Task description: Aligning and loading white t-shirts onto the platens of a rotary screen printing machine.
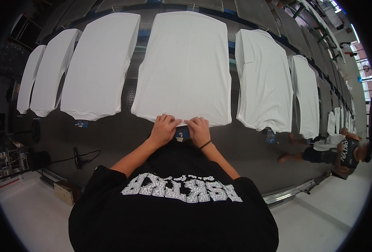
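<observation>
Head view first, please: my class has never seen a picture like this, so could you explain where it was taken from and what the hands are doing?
There is no machine arm here: these are a person's bare hands. A wide fisheye camera on that person's head looks down, so straight edges bend and their own black shirt fills the bottom. The left hand and right hand meet at the near edge of the middle white cloth, fingers pinching it. It lies spread flat; whatever supports it is mostly hidden. Similar white cloths lie in a row on both sides. Far right, another person is beside more white cloth.
</observation>
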{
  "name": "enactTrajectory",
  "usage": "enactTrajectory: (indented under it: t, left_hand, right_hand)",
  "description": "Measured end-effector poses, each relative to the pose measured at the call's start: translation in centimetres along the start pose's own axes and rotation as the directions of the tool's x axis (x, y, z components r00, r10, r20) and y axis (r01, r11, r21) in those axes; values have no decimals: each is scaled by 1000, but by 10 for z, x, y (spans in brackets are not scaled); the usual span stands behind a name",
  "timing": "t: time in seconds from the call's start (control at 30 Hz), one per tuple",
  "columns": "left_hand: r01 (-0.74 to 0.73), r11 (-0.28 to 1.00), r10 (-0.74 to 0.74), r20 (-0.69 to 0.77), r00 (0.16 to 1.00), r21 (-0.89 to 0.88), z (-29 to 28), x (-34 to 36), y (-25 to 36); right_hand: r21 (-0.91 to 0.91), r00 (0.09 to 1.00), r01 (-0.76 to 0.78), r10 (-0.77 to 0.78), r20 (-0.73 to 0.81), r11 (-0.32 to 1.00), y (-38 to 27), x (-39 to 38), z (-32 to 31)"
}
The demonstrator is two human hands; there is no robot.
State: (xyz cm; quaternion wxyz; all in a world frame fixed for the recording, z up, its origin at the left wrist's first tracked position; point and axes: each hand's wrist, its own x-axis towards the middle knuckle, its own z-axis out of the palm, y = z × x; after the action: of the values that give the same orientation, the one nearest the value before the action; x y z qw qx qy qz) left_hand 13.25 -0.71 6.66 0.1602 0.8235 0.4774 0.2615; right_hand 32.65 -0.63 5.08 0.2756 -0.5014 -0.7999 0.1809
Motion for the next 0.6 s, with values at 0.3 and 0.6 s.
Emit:
enactTrajectory:
  t: [0.3,0.6]
  left_hand:
    - [-64,989,61,28,998,131,9,2,-8]
    - [-72,975,48,120,992,211,10,0,-2]
  right_hand:
    - [-37,995,98,-99,-4,994,5,-4,1]
    - [252,994,-111,108,29,961,10,-6,-6]
